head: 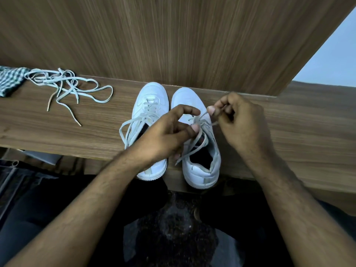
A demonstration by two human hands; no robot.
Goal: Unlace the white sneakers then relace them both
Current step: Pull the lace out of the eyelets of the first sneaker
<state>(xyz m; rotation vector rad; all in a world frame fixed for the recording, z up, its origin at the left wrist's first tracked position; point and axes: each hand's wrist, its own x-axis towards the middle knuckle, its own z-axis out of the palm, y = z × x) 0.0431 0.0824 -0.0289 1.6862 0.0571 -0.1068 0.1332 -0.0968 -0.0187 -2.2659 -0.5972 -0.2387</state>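
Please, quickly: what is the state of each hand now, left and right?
Left hand: fingers curled, pinching the lace over the right sneaker.
Right hand: pinching the same lace's end, pulled up from the eyelets.

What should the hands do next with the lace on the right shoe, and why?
Probably pull the lace up and out of its eyelet: the right hand pinches it above the right sneaker, and the left hand holds it lower.
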